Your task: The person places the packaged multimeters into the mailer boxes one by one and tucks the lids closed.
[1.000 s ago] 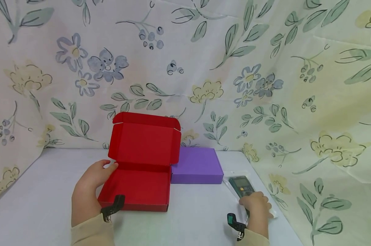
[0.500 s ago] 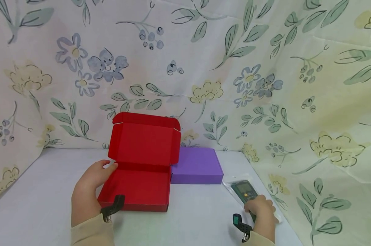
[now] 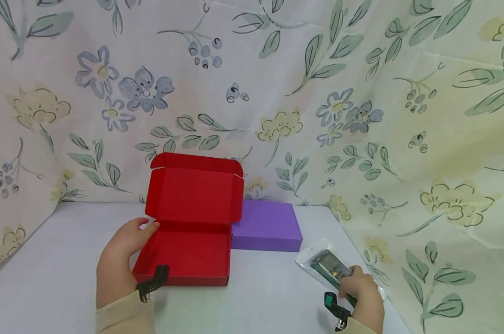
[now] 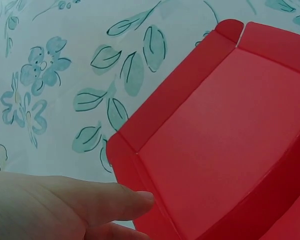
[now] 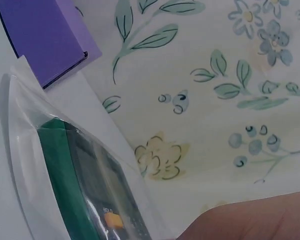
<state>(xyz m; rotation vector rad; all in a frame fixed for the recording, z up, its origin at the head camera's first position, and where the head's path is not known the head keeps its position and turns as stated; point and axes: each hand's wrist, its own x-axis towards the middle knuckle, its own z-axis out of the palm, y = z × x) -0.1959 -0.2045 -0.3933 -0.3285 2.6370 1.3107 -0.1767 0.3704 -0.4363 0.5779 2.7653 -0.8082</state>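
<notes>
A red cardboard box (image 3: 193, 250) lies with its lid (image 3: 195, 192) raised against the backdrop; its inside shows bare red card. At the box's left wall, my left hand (image 3: 124, 246) holds the edge, thumb at the rim; in the left wrist view its thumb (image 4: 125, 200) overlaps the side flap. My right hand (image 3: 360, 287) grips the lower part of a dark green digital multimeter (image 3: 328, 265) in a clear plastic bag (image 5: 25, 145). The meter's screen and a yellow button (image 5: 113, 220) show through the plastic; its lower end is mostly hidden by the hand.
A closed purple box (image 3: 268, 227) lies right of the red box, partly behind its lid flap. The white table (image 3: 268, 297) ends at the right near the bagged meter. A floral cloth (image 3: 252, 93) hangs behind and along both sides.
My right hand has shifted right and slightly toward me, and the bagged multimeter has turned so its top points further left. The left hand and red box have stayed nearly still.
</notes>
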